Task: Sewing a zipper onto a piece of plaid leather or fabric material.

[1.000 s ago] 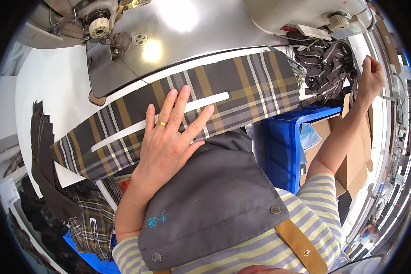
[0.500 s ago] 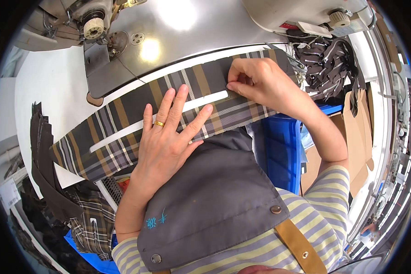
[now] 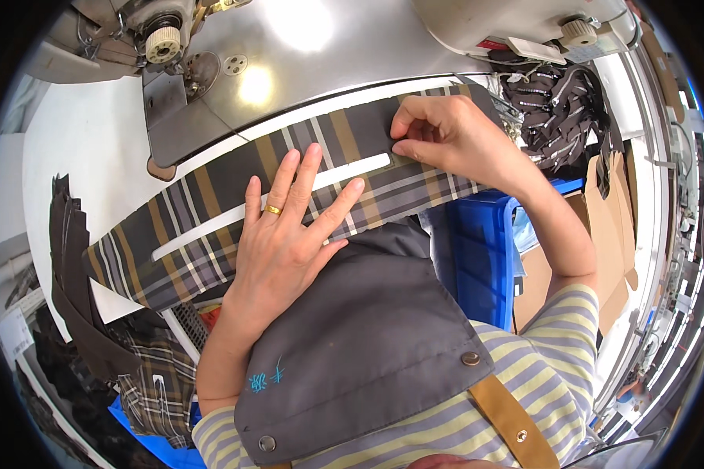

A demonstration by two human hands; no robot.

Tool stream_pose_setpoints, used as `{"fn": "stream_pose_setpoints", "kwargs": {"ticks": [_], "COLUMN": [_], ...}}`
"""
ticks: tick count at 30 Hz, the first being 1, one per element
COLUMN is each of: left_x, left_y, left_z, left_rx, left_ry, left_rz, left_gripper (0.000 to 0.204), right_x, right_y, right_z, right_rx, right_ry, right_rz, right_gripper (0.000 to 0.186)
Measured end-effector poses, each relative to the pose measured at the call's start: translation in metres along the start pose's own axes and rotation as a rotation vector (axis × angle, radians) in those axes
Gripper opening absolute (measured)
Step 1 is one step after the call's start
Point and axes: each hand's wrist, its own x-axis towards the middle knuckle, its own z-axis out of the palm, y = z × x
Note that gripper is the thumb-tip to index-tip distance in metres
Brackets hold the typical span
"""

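Observation:
A long plaid fabric panel (image 3: 192, 195) with a white strip (image 3: 352, 166) along its middle lies across my work. My left hand (image 3: 288, 238), a gold ring on one finger, rests flat on it with fingers spread over the strip. At the strip's right end, my right hand (image 3: 450, 141) bends over the panel, fingers curled and thumb down near the cloth. Whatever may be between those fingertips is too small or hidden to make out. A sewing machine (image 3: 113, 39) stands beyond, on a steel plate (image 3: 321, 55).
Second machine (image 3: 485, 23) at back right; dark zippers (image 3: 555, 117) below it. A blue bin (image 3: 481, 266) and cardboard (image 3: 606, 219) are at right. Dark strips (image 3: 82, 273) and plaid pieces (image 3: 156, 375) hang at left over a white table (image 3: 70, 133).
My right hand has swung in leftward from beside the zippers onto the panel at the strip's right end, shifting only slightly lately. My left hand stays nearly still.

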Motion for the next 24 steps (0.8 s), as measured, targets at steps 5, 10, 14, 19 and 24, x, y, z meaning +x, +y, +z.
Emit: {"fn": "stream_pose_setpoints", "kwargs": {"ticks": [5, 10, 14, 19, 24], "left_x": [-0.002, -0.005, -0.014, -0.029, -0.031], "left_y": [-0.001, -0.005, -0.004, -0.005, -0.01], "left_z": [0.0, -0.002, -0.008, -0.012, -0.009], "left_rx": [0.018, -0.055, -0.062, -0.011, 0.011], "left_ry": [-0.008, 0.03, 0.029, -0.039, -0.035], "left_rz": [0.022, 0.075, 0.014, -0.12, -0.09], "left_gripper": [0.077, 0.081, 0.081, 0.085, 0.085], "right_x": [0.001, 0.004, 0.009, 0.014, 0.011], "right_y": [-0.004, -0.012, -0.021, -0.039, -0.055], "right_z": [0.002, 0.016, 0.026, 0.025, 0.031], "right_rx": [-0.104, -0.109, -0.453, -0.735, -1.038], "right_ry": [0.105, 0.062, 0.064, -0.044, -0.121], "right_rz": [-0.058, -0.271, -0.459, -0.524, -0.571], "right_gripper": [0.008, 0.009, 0.011, 0.011, 0.011]}}
